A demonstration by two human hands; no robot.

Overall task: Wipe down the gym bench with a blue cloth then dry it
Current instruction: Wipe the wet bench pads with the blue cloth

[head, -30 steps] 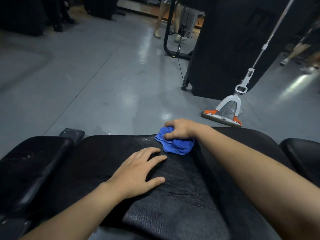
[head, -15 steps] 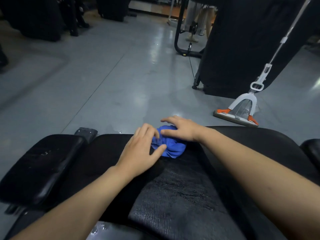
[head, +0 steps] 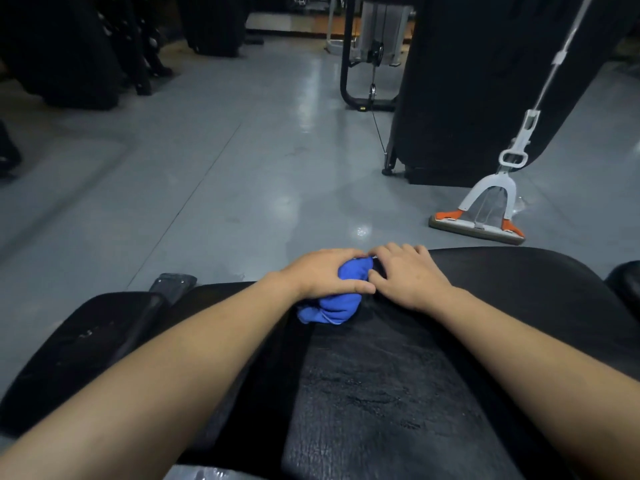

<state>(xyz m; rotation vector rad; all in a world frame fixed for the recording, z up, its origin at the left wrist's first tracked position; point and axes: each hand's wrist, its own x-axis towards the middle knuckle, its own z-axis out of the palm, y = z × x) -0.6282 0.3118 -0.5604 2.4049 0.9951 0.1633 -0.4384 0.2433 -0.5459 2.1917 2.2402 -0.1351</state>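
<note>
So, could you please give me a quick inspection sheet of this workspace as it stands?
Surface: black bench pad, sheen and streaks near the middle, possibly wet.
Job's things: blue cloth bunched on the bench's far edge.
Clutter: nothing seen on the bench.
Grips: left hand curled over the cloth; right hand flat beside it, fingertips touching it.
Cables: thin machine cable beyond the bench.
Surroundings: grey floor, mop leaning on dark equipment.
</note>
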